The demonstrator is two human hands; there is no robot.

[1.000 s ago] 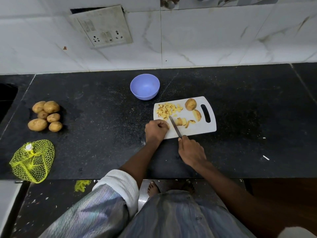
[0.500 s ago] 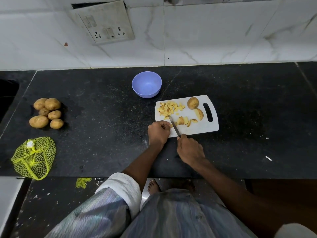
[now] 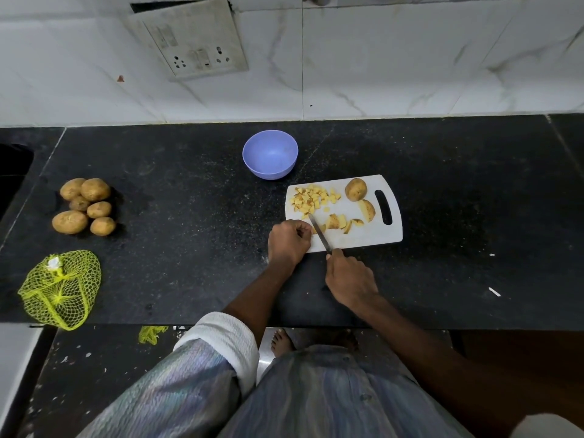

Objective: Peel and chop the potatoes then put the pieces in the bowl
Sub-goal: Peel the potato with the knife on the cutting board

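Now left hand (image 3: 289,240) pinching potato slice (image 3: 319,229), right hand (image 3: 350,278) gripping knife (image 3: 319,231) alongside.

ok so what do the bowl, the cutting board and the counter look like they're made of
The bowl looks like plastic: even lilac colour, matte, thin rim. The cutting board also looks like plastic: plain white, thin, with a moulded handle slot. The counter seems to be polished black stone, perhaps granite, going by its fine pale speckles and slab seams, though a laminate cannot be ruled out.

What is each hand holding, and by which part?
Right hand grips the knife by its handle. Left hand pinches a potato piece by its end.
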